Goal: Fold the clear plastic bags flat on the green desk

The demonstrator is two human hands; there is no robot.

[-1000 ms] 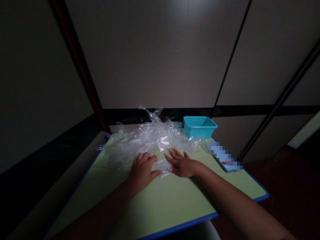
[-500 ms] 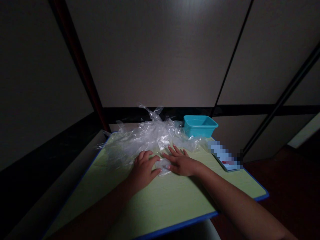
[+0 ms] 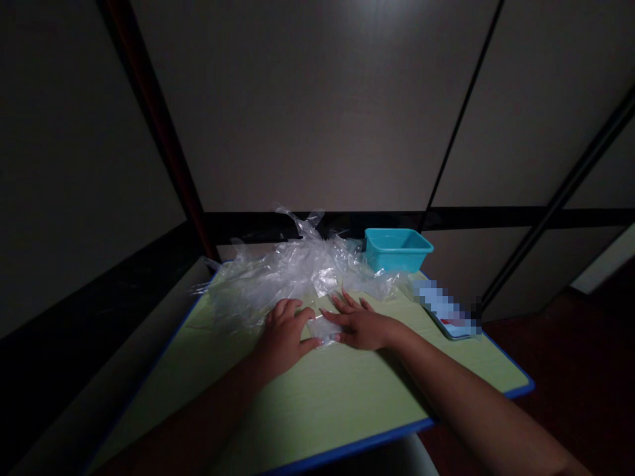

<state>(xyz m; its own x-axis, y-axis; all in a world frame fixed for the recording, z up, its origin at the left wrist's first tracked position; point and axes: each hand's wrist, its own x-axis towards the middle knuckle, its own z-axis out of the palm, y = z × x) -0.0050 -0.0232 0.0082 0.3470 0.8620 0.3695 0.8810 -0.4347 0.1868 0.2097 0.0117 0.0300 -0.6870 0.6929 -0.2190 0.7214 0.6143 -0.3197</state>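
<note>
My one table carries one heap of clear plastic, loose and crumpled, its pieces too tangled to count. Behind stands one blue box; at the right edge lies one flat, blurred object. My left hand curves open, my right hand spreads open. Between them, one small plastic piece lies flattened, seemingly folded.
</note>
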